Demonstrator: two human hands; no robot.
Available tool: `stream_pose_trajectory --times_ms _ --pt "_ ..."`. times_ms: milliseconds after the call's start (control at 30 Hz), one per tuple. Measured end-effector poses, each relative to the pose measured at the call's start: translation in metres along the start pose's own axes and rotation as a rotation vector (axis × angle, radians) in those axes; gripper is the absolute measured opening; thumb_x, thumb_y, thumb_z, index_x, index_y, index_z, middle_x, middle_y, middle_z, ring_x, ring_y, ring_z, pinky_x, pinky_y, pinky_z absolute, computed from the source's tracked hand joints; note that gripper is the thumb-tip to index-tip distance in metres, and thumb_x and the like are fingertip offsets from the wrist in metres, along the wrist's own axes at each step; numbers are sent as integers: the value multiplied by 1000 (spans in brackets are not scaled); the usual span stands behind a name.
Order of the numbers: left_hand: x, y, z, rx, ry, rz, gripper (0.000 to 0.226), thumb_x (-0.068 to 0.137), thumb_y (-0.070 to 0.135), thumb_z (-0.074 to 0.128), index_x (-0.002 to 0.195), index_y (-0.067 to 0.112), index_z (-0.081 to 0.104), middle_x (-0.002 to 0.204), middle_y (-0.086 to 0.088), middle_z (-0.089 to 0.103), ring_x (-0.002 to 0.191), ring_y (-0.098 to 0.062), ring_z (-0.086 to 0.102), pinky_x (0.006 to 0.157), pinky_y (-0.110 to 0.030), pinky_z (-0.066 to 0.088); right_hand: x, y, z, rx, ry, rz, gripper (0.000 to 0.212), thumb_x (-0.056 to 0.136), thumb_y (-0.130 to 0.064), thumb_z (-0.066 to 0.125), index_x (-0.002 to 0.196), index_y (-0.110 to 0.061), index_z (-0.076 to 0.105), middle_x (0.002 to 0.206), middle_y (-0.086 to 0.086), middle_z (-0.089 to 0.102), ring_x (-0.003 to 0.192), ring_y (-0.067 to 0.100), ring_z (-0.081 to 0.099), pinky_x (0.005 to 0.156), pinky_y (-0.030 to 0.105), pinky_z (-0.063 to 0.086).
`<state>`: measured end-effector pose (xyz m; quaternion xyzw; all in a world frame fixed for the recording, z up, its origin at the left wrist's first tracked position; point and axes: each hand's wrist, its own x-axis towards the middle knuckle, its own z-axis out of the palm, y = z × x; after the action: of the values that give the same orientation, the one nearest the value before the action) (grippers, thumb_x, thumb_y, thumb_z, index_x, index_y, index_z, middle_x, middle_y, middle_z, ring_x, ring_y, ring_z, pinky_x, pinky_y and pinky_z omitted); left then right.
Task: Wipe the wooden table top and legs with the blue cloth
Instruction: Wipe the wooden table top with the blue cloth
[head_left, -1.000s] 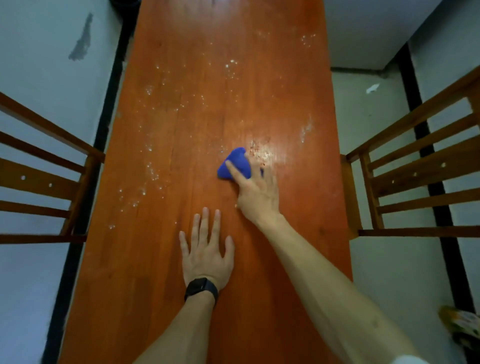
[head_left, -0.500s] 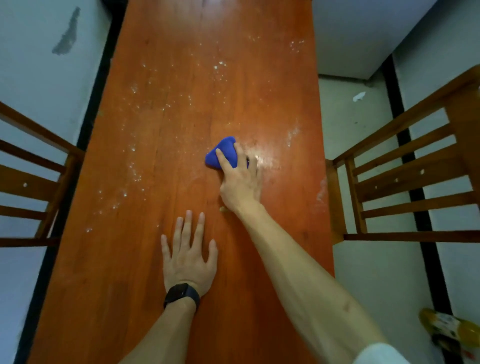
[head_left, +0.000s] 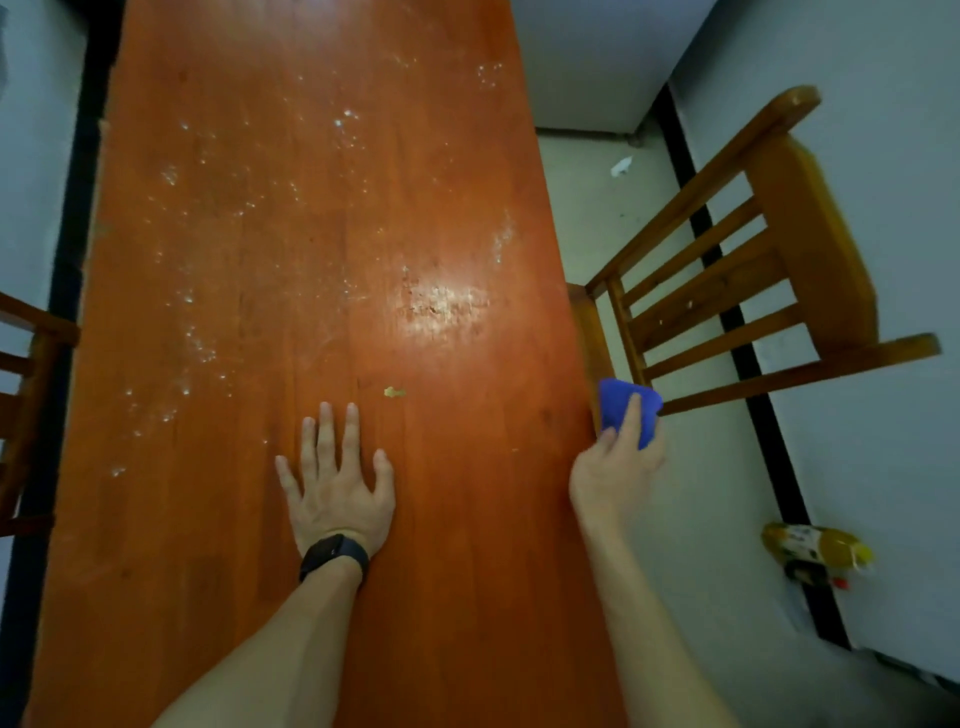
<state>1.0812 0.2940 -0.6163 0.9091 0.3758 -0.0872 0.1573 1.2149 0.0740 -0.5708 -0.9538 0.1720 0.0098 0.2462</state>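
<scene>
A long reddish wooden table top (head_left: 322, 234) runs away from me, speckled with white droplets and a pale smear near its right side. My left hand (head_left: 337, 483) lies flat on the wood with fingers spread, a black watch on the wrist. My right hand (head_left: 615, 467) grips the bunched blue cloth (head_left: 626, 410) just past the table's right edge, over the floor. A small yellowish crumb (head_left: 394, 392) sits on the wood ahead of my left hand. The table legs are hidden.
A wooden slatted chair (head_left: 737, 291) stands close to the table's right edge, just beyond the cloth. Part of another chair (head_left: 26, 395) shows at the left. A bottle (head_left: 815, 553) lies on the floor at the lower right. A white scrap (head_left: 621, 166) lies farther off.
My right hand has swept the blue cloth from the table's middle rightwards and off the right edge. The pale smear and a crumb now show. My left hand stays flat.
</scene>
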Motion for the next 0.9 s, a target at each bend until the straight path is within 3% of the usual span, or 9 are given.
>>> stream_pose_trajectory --times_ms 100,167,233,400,533,600,733,800,900 --pt "-1 -1 0 9 3 8 66 97 58 17 155 37 -6 164 7 -12 150 -13 -13 121 -51 -4 -53 -28 19 -63 -90 -512 57 97 -18 51 150 -30 35 156 10 30 127 29 37 104 39 36" --pt "-1 -2 -2 11 8 -1 66 97 57 18 156 36 -3 164 7 -9 151 -14 -11 121 -51 -3 -74 -26 37 -203 -199 -765 64 91 -16 55 150 -33 35 156 8 31 121 31 41 95 43 42" --pt "-2 -4 -5 -12 4 27 68 95 58 19 157 35 2 165 6 -4 151 -15 -8 122 -50 -4 -76 -14 46 -263 -211 -784 69 88 -15 57 150 -34 34 156 7 31 121 33 41 91 47 45" --pt "-21 -53 -22 -205 68 146 68 95 56 31 157 31 15 165 3 6 152 -16 0 122 -49 0 -48 -6 35 -214 -89 -563 63 91 -14 56 150 -25 36 151 14 38 121 38 41 97 51 39" --pt "-55 -149 -36 -130 203 -158 72 95 56 32 157 24 16 165 -4 10 152 -23 6 119 -57 5 -60 -41 57 -108 -60 -448 68 92 -18 53 154 -19 25 153 12 36 120 42 43 98 50 38" --pt "-72 -193 -42 -110 221 -290 74 95 57 30 157 22 14 164 -8 12 150 -28 12 118 -58 8 -105 -64 77 -57 -87 -572 70 86 -17 57 152 -15 33 148 13 44 112 42 48 94 48 42" --pt "-107 -252 -40 -158 177 -514 74 95 59 18 157 19 15 163 -10 16 149 -29 17 119 -56 10 -232 -86 100 -82 -414 -1065 77 77 -13 59 150 -22 36 149 2 44 116 31 46 93 44 43" --pt "-125 -265 -32 -206 130 -575 74 95 62 10 155 20 20 159 -12 29 143 -31 30 118 -54 22 -262 -91 103 -40 -640 -1225 75 82 -8 58 151 -26 34 150 -1 42 121 28 41 97 44 41" --pt "-139 -263 -30 -352 81 -619 72 96 65 6 150 25 33 130 -13 61 105 -30 60 88 -43 48 -248 -117 111 100 -832 -1125 70 86 -1 56 150 -24 38 147 1 45 126 26 41 110 38 32"
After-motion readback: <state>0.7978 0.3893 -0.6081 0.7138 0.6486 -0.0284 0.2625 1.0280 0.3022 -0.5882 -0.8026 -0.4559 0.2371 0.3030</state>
